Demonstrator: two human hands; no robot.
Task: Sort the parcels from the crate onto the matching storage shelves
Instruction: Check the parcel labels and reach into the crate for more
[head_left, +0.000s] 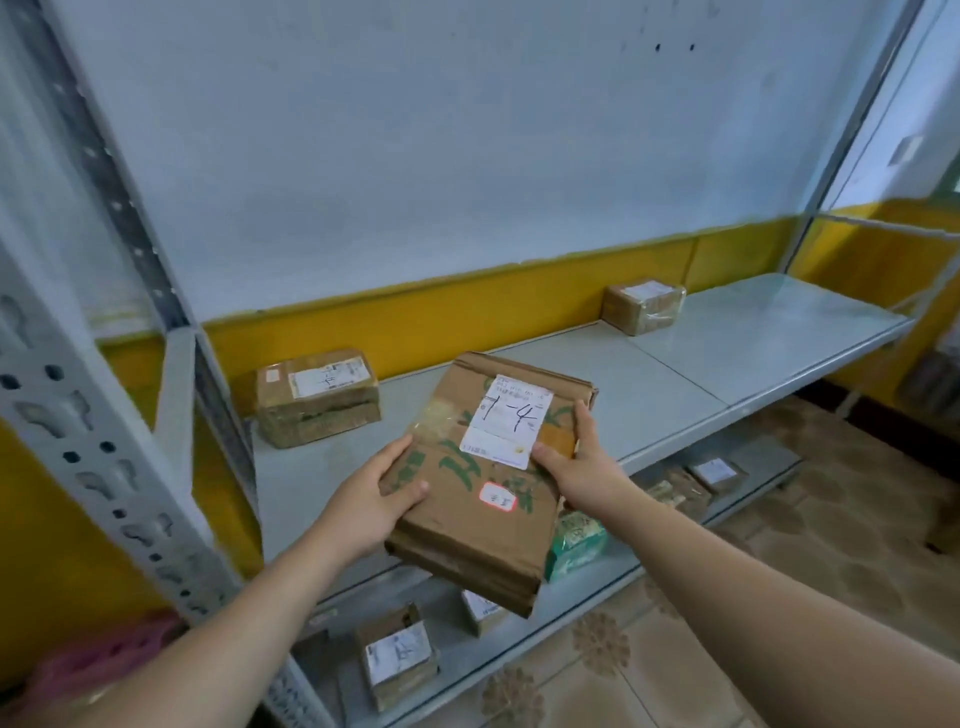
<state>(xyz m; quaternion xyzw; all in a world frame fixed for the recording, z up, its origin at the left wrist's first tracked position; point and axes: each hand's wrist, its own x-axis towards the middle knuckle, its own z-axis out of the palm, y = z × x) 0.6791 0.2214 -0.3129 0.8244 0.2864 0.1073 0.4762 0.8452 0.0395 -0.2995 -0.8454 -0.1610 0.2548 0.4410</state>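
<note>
Ahead of me: a white wall (415, 156) with a yellow lower band (441, 312). Below me: beige patterned floor tiles (779, 545).

I see a grey metal upper shelf (727, 353), two panels joined at a seam. Near its back left corner lies a taped parcel (317, 397), brown, with a white label on top. At the back edge, right where the seam ends, sits a smaller parcel (643, 306), also labelled. Below runs a lower shelf (519, 642). Near its front left lies a labelled box (397, 660), with a small box (480, 610) near it on the right. Farther along I make out a green package (576, 540), and towards the right end two brown parcels (719, 475) close together. The rack stands on a patterned tile floor (779, 545).
</note>
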